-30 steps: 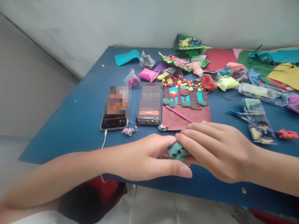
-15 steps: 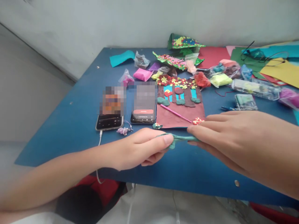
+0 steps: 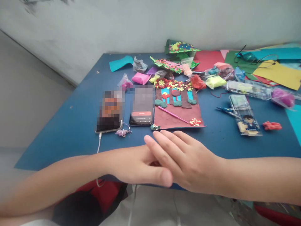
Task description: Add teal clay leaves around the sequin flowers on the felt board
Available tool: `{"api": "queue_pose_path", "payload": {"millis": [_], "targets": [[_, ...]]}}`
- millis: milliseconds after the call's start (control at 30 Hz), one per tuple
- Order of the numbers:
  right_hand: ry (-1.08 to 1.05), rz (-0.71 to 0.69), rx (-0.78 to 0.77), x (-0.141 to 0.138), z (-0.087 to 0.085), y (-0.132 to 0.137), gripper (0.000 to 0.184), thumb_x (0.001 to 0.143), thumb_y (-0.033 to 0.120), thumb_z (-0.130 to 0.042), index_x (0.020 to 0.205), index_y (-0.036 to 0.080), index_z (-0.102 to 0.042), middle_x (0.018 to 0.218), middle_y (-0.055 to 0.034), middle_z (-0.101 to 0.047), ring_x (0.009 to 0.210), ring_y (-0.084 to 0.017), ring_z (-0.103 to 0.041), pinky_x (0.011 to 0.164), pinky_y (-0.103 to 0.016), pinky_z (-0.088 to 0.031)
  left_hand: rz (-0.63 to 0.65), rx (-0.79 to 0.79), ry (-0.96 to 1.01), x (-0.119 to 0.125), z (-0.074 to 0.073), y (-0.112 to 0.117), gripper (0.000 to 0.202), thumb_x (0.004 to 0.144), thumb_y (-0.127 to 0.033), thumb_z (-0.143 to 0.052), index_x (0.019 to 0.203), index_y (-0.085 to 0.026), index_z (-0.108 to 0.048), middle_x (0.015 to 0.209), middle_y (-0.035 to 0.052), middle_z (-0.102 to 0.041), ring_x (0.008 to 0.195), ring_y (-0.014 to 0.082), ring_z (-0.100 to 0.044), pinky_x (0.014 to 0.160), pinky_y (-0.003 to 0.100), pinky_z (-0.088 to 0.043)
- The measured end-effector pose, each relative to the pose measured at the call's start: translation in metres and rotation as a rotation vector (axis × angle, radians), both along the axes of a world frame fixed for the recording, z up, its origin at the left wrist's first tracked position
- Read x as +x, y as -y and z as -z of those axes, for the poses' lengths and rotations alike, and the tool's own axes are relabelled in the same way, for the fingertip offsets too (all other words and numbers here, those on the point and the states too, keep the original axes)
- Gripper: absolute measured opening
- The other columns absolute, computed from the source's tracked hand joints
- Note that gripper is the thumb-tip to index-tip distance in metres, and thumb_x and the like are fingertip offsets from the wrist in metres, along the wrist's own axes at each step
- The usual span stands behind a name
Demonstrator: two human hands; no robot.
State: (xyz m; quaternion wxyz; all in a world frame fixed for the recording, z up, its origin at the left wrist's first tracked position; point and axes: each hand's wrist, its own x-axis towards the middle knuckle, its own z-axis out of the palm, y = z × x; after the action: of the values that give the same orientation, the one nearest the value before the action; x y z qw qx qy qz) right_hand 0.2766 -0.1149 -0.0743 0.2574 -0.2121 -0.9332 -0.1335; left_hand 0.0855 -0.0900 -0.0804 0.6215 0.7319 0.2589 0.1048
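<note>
Nearest the edge of the blue worktop (image 3: pixel 58 125), the two hands are pressing flat together, palm to palm. The right hand (image 3: pixel 188 163) is lying on top with fingers stretched out straight; the left hand (image 3: pixel 138 164) is sitting underneath, thumb pointing right along the lower edge. No clay is showing between the palms, so I cannot tell whether anything is being squeezed there.

Just beyond the fingertips, a brown clay picture (image 3: pixel 177 108) is lying flat, with blue panels, brown trunks, green lumps and a band of red and yellow flowers along its far side. A thin pink stick (image 3: pixel 172 114) is resting slantwise on it. Left of it, two phones (image 3: pixel 127 110) are lying side by side, the left one trailing a white cable (image 3: pixel 98 147) and a small purple charm (image 3: pixel 122 132).

To the right, a clear plastic case (image 3: pixel 244 116) and a scrap of red clay (image 3: pixel 271 126) are sitting apart from each other.

Farther back, small bags of coloured clay (image 3: pixel 215 81) are crowding together, and sheets of coloured paper (image 3: pixel 277 73) are overlapping toward the grey wall (image 3: pixel 141 25)
</note>
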Motion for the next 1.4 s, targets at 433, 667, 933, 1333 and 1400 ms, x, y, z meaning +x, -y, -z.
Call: {"api": "queue_pose_path", "payload": {"millis": [433,667,933,1333,1400], "targets": [[0.098,0.115,0.026,0.008,-0.018,-0.001,0.053,0.099,0.053,-0.036,0.057,0.021,-0.043,0.050,0.0016,-0.039,0.048,-0.014,-0.033,0.050,-0.030,-0.021,0.130,0.127,-0.137,0.008,-0.023,0.000,0.054,0.098,-0.054,-0.030,0.058,-0.018,-0.038,0.049,-0.0043,-0.037,0.046,0.0092,-0.034,0.046,0.024,-0.027],[0.082,0.140,0.056,0.013,-0.028,-0.009,0.049,0.100,0.045,-0.037,0.059,0.020,-0.048,0.051,0.0001,-0.044,0.052,-0.016,-0.038,0.052,-0.030,-0.026,0.001,0.149,-0.040,0.000,-0.042,-0.009,0.041,0.099,-0.039,-0.038,0.064,-0.017,-0.041,0.058,-0.0045,-0.036,0.053,0.0090,-0.035,0.049,0.022,-0.029],[0.154,0.172,-0.014,0.016,-0.028,-0.015,0.051,0.102,0.043,-0.028,0.065,0.017,-0.052,0.056,-0.0026,-0.051,0.053,-0.016,-0.045,0.051,-0.029,-0.025,-0.338,0.246,-0.035,-0.003,-0.052,-0.012,0.030,0.093,-0.030,-0.052,0.066,-0.017,-0.051,0.058,-0.0044,-0.041,0.053,0.0080,-0.036,0.047,0.020,-0.028],[0.061,0.089,-0.050,0.016,-0.027,-0.010,0.044,0.100,0.037,-0.040,0.062,0.019,-0.049,0.052,0.0012,-0.047,0.050,-0.014,-0.041,0.053,-0.028,-0.026,-0.070,0.337,-0.094,-0.004,-0.047,-0.016,0.034,0.091,-0.021,-0.042,0.059,-0.018,-0.032,0.055,-0.0052,-0.030,0.050,0.0081,-0.028,0.048,0.022,-0.025],[0.015,0.076,-0.086,0.014,-0.026,-0.010,0.044,0.100,0.042,-0.040,0.064,0.018,-0.051,0.053,0.0014,-0.048,0.050,-0.013,-0.042,0.052,-0.028,-0.026,-0.038,0.368,-0.066,-0.003,-0.044,-0.015,0.038,0.093,-0.021,-0.041,0.058,-0.019,-0.027,0.053,-0.0058,-0.027,0.048,0.0078,-0.026,0.047,0.023,-0.024]]}}
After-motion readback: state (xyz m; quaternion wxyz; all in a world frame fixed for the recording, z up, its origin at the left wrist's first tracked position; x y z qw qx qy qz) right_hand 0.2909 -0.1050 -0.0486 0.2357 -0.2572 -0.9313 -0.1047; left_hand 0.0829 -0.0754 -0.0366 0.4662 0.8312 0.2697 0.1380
